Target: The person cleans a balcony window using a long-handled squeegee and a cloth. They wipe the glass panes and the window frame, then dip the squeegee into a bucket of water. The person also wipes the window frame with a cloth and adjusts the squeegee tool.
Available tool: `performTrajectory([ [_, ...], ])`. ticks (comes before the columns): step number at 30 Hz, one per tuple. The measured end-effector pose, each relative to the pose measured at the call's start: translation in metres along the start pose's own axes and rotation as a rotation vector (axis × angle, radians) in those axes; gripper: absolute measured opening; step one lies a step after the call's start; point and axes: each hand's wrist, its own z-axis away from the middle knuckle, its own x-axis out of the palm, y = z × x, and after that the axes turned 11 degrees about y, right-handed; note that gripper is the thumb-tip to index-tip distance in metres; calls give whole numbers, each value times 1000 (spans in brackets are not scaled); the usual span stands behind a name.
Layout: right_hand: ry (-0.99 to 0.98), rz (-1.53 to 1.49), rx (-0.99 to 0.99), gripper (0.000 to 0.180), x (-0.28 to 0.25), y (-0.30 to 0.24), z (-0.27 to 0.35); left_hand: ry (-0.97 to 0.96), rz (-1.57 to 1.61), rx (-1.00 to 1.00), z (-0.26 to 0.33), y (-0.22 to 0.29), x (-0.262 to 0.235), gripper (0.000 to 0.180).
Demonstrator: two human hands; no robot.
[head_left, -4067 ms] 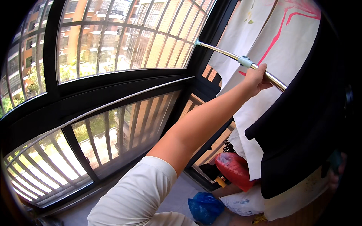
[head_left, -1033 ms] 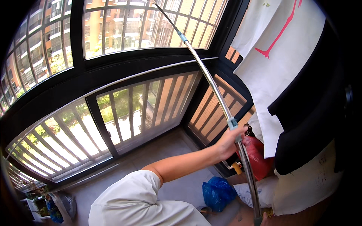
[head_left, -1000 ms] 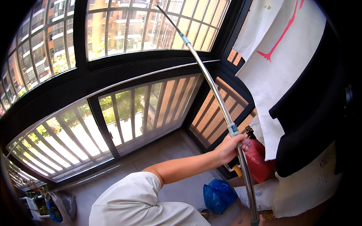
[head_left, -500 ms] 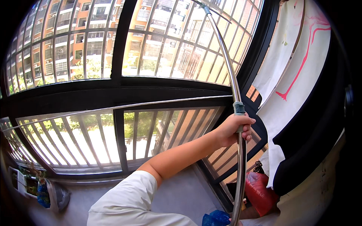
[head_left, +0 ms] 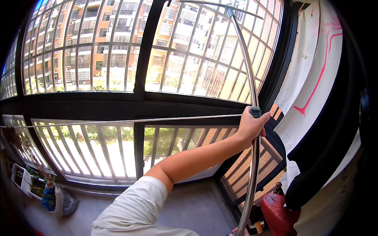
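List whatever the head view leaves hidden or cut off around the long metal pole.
- Long shiny metal pole: lower end cut off by the bottom edge.
- Left hand: palm hidden behind its own back.
- Right hand: only fingertips show at the bottom edge.
- Red bag: partly behind black hanging cloth.

Silver pole (head_left: 252, 78), teal collar (head_left: 255, 112); white cloth (head_left: 311, 70), pink lines; red bag (head_left: 277, 214).

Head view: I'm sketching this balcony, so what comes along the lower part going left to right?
Bag on the floor → white sleeve → bare forearm → hand gripping the metal pole → red bag → dark hanging garment.
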Motion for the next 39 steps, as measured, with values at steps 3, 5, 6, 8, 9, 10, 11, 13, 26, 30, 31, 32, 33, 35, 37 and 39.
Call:
performTrajectory([
  [3, 72, 123, -13, 23, 6, -17, -2, 3, 29, 18, -8, 6, 0, 28],
  [5, 98, 231, -103, 25, 8, -16, -7, -43, 82, -10, -13, 4, -4, 27],
  [6, 98, 288, -91, 27, 7, -16, -6, -68, 110, -28, -14, 1, -8, 27],
  [8, 101, 402, -66, 32, 5, -17, -3, -84, 162, -75, -7, -7, -12, 27],
  [9, 113, 413, -102, 33, 6, -15, -2, -86, 179, -71, -5, -11, -18, 28],
  [10, 132, 430, -130, 34, 5, -7, 0, -92, 204, -77, -5, -20, -24, 28],
  [11, 151, 446, -159, 36, 3, 2, 2, -111, 240, -100, -3, -30, -31, 28],
  [13, 195, 479, -216, 39, 0, 22, 4, -133, 333, -128, 4, -48, -40, 26],
  [26, 30, 439, 28, 31, -1, 81, 11, -89, 347, -225, 42, -100, -78, 26],
  [30, -25, 641, 114, 25, -6, 92, 21, -79, 314, -232, 63, -123, -94, 25],
  [31, -20, 625, 103, 24, -7, 97, 24, -63, 311, -226, 71, -126, -96, 25],
  [32, -15, 609, 92, 24, -9, 101, 27, -37, 320, -231, 77, -132, -99, 24],
  [33, 7, 593, 101, 23, -13, 103, 35, -30, 320, -268, 82, -141, -97, 24],
  [35, -37, 582, 206, 23, -23, 109, 47, -36, 324, -336, 90, -161, -92, 24],
  [37, -92, 594, 199, 24, -26, 121, 46, 2, 321, -333, 98, -171, -105, 24],
  [39, -79, 626, 144, 24, -28, 141, 53, 21, 320, -336, 109, -178, -112, 24],
])
